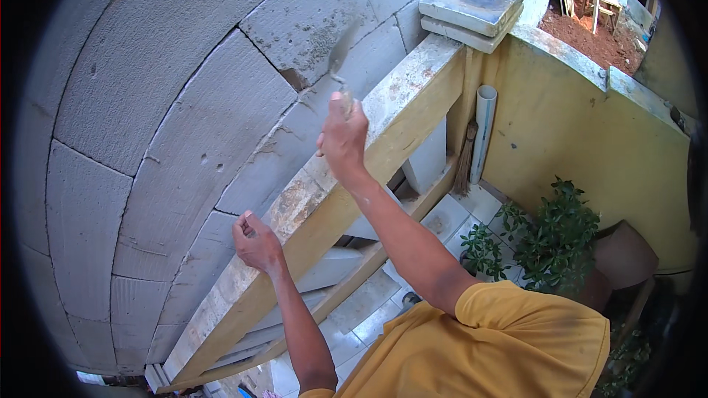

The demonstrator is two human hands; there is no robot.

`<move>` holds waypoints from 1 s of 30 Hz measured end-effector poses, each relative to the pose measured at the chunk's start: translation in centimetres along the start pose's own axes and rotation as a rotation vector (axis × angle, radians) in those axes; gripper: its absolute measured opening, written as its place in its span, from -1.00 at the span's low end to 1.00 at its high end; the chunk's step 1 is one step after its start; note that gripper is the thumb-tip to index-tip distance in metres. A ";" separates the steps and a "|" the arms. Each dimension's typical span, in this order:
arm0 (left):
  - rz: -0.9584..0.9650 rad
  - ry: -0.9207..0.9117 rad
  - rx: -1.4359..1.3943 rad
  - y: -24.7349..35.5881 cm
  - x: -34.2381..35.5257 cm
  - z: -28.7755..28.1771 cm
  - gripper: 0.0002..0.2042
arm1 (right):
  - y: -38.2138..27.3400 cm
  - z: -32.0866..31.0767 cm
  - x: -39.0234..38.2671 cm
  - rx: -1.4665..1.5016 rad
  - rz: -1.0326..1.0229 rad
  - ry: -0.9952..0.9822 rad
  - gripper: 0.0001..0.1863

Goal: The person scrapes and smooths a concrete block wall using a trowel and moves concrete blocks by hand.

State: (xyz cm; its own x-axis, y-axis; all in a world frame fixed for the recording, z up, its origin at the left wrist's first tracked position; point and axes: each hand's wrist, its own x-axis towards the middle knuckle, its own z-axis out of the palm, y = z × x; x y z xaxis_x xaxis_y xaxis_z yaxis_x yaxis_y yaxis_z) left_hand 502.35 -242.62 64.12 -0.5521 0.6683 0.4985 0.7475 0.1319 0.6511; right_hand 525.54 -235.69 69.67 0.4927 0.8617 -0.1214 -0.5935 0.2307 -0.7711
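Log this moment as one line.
right hand: holds trowel at block wall | left hand: on wooden plank

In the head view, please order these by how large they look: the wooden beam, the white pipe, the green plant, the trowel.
1. wooden beam
2. green plant
3. white pipe
4. trowel, blurred, in the right hand

The plant may look larger only because it is closer to the camera.

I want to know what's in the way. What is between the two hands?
In the head view, only the mortar-stained wooden plank lies between the left hand and the right hand, which holds a trowel.
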 end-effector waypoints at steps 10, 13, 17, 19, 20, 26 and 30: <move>-0.033 -0.003 0.043 -0.5 0.4 0.2 -0.71 | -3.9 -10.5 0.4 -0.403 -0.208 -0.112 -0.62; 0.007 0.000 0.043 -0.8 0.5 0.3 -0.71 | -13.0 -17.1 1.5 -1.173 -0.385 -0.164 -0.58; -0.009 -0.004 -0.013 -1.0 0.7 0.7 -0.70 | -22.4 -20.5 4.5 -1.625 -0.365 -0.200 -0.61; -0.018 -0.012 -0.018 -1.0 0.8 0.8 -0.69 | -25.0 -21.4 5.9 -1.900 -0.323 -0.151 -0.58; -0.013 -0.003 -0.010 -0.9 0.8 0.9 -0.69 | -25.9 -21.9 6.1 -1.868 -0.389 -0.210 -0.58; -0.029 -0.005 -0.003 -1.0 0.8 0.9 -0.68 | -25.3 -18.5 12.5 -1.828 -0.142 -0.225 -0.47; -0.039 -0.047 -0.009 -1.2 0.9 0.5 -0.68 | -24.6 -15.0 14.7 -1.872 -0.182 -0.238 -0.50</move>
State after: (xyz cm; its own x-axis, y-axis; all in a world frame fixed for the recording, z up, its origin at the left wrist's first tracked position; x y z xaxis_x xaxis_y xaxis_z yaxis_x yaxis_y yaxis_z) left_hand 501.14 -241.76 63.48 -0.5630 0.6963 0.4451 0.7219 0.1522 0.6750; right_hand 556.94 -235.49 77.45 0.2778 0.9604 -0.0212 0.8879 -0.2651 -0.3759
